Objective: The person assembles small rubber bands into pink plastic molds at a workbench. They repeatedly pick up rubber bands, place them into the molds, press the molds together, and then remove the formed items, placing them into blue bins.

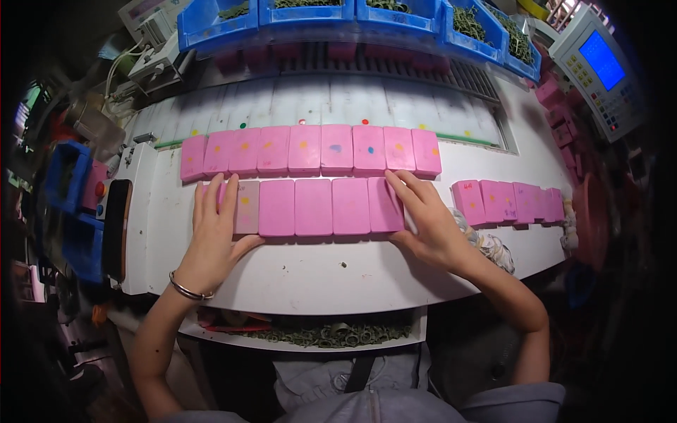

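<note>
A row of pink rectangular blocks [313, 208] lies on the white tabletop in front of me, side by side and touching. My left hand [214, 229] curls round the row's left end, fingers over the far edge and thumb at the near edge. Beside it, one paler block [247, 209] bears a yellow mark. At the opposite end, my right hand [431, 224] grips the last pink block [381, 204] between fingers and thumb. Just beyond stands a second row of pink blocks [305, 149], most with a yellow or blue spot on them.
More pink blocks [499, 202] stand to the right, near a crumpled cloth [493, 248]. Blue bins [307, 13] of green pieces line the back. A control panel [599, 67] with a blue screen is at far right. Below the table edge sits a drawer [412, 331] of green rings.
</note>
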`<state>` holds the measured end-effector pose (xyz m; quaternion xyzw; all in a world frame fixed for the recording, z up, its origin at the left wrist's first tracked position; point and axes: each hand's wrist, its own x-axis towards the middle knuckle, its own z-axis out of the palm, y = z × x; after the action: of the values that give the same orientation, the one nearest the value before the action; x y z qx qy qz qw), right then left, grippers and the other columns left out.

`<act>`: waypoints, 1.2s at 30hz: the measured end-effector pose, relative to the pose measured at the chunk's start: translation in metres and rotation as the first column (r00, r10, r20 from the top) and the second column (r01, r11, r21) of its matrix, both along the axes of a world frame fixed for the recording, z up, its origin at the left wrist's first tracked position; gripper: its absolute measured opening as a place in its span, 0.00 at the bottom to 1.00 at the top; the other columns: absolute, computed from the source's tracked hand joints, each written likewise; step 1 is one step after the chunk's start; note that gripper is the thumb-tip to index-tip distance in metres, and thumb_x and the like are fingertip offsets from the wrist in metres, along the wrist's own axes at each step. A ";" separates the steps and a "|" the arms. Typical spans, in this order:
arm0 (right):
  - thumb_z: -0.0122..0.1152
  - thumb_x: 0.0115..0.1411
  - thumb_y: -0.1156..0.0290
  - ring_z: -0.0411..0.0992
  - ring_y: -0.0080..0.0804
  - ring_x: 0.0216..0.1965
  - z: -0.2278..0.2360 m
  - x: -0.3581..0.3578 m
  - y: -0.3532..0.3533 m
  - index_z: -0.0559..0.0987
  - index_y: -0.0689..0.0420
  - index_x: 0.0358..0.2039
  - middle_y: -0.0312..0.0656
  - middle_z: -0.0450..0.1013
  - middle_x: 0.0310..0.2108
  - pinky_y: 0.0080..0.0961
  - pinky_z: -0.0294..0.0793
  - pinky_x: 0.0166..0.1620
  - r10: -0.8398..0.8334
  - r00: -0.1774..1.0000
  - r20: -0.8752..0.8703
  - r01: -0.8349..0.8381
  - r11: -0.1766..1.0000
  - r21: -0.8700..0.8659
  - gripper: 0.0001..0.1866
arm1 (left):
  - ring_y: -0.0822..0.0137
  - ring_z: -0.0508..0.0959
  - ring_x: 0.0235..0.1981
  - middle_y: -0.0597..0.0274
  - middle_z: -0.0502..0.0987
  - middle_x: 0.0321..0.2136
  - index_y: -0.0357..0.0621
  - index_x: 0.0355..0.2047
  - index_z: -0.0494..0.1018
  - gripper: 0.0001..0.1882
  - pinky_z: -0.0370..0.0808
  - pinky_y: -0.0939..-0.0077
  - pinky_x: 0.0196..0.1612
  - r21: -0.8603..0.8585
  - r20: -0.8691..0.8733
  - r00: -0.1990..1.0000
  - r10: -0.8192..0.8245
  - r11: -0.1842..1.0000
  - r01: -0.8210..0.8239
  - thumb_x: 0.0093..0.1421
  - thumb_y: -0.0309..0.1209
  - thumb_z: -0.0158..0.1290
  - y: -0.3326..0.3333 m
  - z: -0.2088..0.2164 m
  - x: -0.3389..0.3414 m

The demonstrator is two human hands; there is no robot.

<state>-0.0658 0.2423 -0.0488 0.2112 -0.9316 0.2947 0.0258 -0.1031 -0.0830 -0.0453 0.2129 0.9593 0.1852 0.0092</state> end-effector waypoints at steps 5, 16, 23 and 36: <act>0.67 0.38 0.78 0.61 0.50 0.52 0.012 0.009 -0.009 0.57 0.57 0.61 0.53 0.57 0.52 0.36 0.66 0.52 -0.066 0.997 -0.031 0.057 0.971 -0.231 0.47 | 0.49 0.62 0.55 0.47 0.61 0.53 0.35 0.57 0.61 0.38 0.65 0.60 0.55 0.256 -0.096 0.987 -0.125 0.956 0.146 0.48 0.35 0.64 0.055 0.034 0.015; 0.65 0.36 0.79 0.61 0.49 0.48 0.015 0.049 -0.016 0.59 0.61 0.60 0.54 0.57 0.49 0.35 0.68 0.49 -0.071 0.973 -0.218 0.024 0.978 -0.207 0.46 | 0.42 0.61 0.56 0.36 0.55 0.58 0.26 0.58 0.53 0.36 0.60 0.59 0.57 0.256 0.034 0.999 0.020 0.966 -0.028 0.54 0.30 0.57 0.067 0.015 0.085; 0.65 0.36 0.81 0.60 0.49 0.51 -0.001 0.059 -0.011 0.58 0.64 0.60 0.55 0.57 0.51 0.36 0.63 0.52 -0.178 0.977 -0.119 0.127 0.929 -0.347 0.46 | 0.38 0.46 0.64 0.36 0.47 0.63 0.26 0.61 0.47 0.49 0.50 0.50 0.62 0.109 0.037 0.959 -0.282 0.955 0.277 0.52 0.51 0.55 0.097 -0.019 0.107; 0.56 0.48 0.82 0.66 0.53 0.51 -0.002 0.066 -0.048 0.71 0.57 0.51 0.57 0.62 0.51 0.40 0.72 0.53 0.026 0.838 -0.544 -0.165 0.964 -0.208 0.26 | 0.58 0.76 0.42 0.49 0.73 0.43 0.33 0.56 0.62 0.33 0.73 0.71 0.45 0.751 0.207 0.960 -0.188 0.659 -0.033 0.51 0.31 0.60 0.111 0.006 0.080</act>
<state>0.0003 0.1945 -0.0507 0.3267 -0.8312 0.3382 0.2966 -0.0234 0.0276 -0.0392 0.2120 0.7776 0.5891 0.0580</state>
